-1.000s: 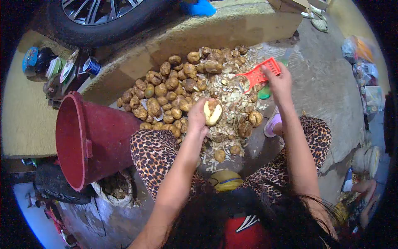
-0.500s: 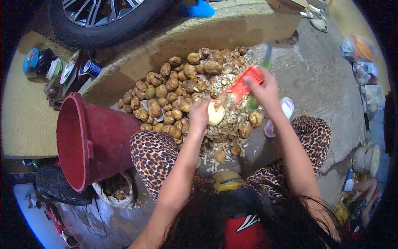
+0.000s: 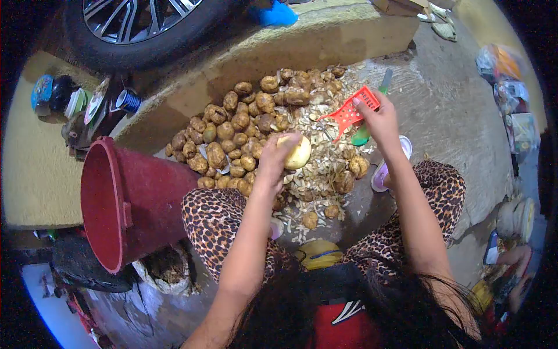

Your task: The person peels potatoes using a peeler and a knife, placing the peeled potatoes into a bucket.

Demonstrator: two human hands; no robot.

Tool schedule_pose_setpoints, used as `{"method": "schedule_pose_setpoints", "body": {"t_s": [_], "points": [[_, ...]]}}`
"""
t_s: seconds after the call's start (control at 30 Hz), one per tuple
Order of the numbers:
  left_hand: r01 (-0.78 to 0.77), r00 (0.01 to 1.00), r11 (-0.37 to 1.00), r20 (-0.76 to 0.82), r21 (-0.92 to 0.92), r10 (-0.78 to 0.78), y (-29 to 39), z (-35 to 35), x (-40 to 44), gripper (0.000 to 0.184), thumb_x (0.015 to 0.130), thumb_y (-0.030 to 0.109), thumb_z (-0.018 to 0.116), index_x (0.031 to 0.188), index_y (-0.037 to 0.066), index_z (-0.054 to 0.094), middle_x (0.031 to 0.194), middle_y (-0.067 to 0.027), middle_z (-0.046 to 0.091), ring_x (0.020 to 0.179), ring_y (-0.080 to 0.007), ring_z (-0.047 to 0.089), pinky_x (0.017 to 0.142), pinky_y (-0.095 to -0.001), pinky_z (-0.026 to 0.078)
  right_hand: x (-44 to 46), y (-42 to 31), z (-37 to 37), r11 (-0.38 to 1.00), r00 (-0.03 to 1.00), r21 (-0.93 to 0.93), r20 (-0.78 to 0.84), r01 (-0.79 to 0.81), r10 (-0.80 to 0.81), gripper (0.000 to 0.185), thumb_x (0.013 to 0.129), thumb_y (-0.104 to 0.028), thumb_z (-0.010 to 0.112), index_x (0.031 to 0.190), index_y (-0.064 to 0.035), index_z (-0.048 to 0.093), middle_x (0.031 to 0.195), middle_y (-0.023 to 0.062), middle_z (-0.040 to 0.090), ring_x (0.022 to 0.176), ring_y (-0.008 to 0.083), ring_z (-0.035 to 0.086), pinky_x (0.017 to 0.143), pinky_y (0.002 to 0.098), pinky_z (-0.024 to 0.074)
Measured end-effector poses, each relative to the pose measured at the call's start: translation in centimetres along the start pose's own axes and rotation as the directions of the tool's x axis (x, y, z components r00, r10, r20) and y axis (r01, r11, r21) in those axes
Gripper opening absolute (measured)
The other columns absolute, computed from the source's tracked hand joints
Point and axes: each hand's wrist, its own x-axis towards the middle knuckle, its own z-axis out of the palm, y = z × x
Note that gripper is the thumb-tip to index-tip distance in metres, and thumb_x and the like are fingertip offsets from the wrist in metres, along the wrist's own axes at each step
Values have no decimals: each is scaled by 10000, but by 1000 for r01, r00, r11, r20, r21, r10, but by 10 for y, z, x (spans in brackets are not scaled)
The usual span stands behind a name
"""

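Wrapped round a pale peeled potato [image 3: 297, 152], my left hand [image 3: 275, 160] is over the right edge of a heap of brown unpeeled potatoes [image 3: 224, 129]. My right hand [image 3: 378, 116] grips a red peeler [image 3: 350, 114] with a slotted head and a forked end, held apart from the potato. Pale peelings [image 3: 317, 125] lie spread below both hands. Beside the right hand shows a green-handled knife [image 3: 361, 136], its blade pointing up past the fingers; whether the hand also holds it I cannot tell.
A large dark red bucket [image 3: 148, 198] lies tilted at the left, with an open sack [image 3: 165, 270] below it. Behind the potatoes runs a concrete ledge [image 3: 279, 52] bearing a car wheel [image 3: 139, 29]. Bagged goods [image 3: 500, 64] are at the far right.
The red peeler was moved in to the potato and has come back out to the right. More of the potato's surface looks pale, and the left fingers have shifted round it.
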Motion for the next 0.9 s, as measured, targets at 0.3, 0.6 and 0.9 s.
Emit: {"method": "schedule_pose_setpoints", "body": {"t_s": [0.3, 0.6, 0.9], "points": [[-245, 957, 878, 249, 411, 150, -5, 0, -9, 696, 521, 59, 802, 1099, 27, 415, 976, -62, 551, 877, -130, 548, 775, -280, 470, -14, -40, -1, 947, 914, 291, 405, -135, 6, 300, 766, -198, 669, 969, -6, 563, 805, 12, 590, 724, 72, 543, 676, 227, 446], [-329, 921, 805, 356, 493, 159, 2, 2, -15, 691, 493, 59, 783, 1080, 43, 419, 986, -63, 542, 892, -139, 541, 798, -289, 462, -4, -36, -11, 884, 941, 388, 307, -260, 143, 276, 740, -237, 687, 887, -27, 584, 729, 28, 601, 635, 91, 568, 550, 242, 471], [-293, 935, 833, 322, 469, 147, -1, 6, -18, 678, 469, 125, 786, 1056, 67, 453, 982, -40, 535, 885, -140, 531, 806, -284, 445, 1, -25, -16, 888, 942, 374, 296, -268, 160, 237, 777, -199, 644, 933, -36, 571, 765, 6, 587, 666, 69, 550, 565, 226, 458]]}}
